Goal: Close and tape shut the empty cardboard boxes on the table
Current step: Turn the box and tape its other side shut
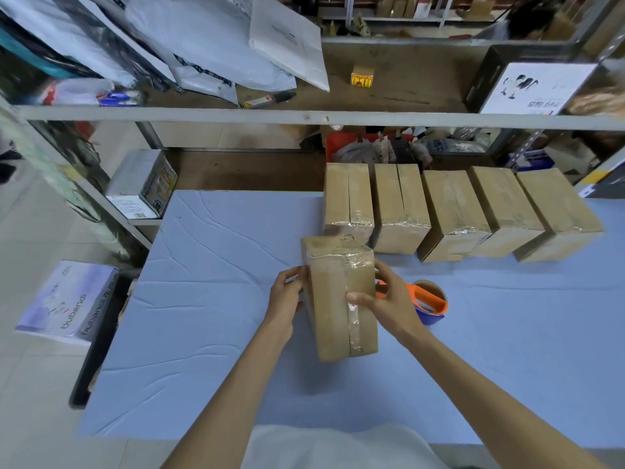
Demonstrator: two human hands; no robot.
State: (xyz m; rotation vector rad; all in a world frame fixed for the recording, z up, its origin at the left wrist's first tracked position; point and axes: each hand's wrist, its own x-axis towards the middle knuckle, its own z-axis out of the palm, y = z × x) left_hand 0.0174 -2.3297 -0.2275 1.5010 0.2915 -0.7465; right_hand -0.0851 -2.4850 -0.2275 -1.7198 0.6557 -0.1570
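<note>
I've got the taped cardboard box (338, 309) over the bench (203, 333), left grip (287, 294) and right grip (389, 301) both curled round its sides (right thumb on the tape seam). Tape dispenser (431, 301) sits just right of it, with five taped boxes (453, 211) behind.

2 arms outstretched — left hand (286, 296) and right hand (392, 301) clasped on box (338, 319) sides

The pale box (67, 302) lying on the floor to the left of the surface carries the word "bubendi" twice, once on its top face and once along its side; the print on the white-faced box (537, 88) on the upper shelf stands upside down and is too blurred to read; the label on the small yellow box (362, 79) there cannot be made out either.
</note>
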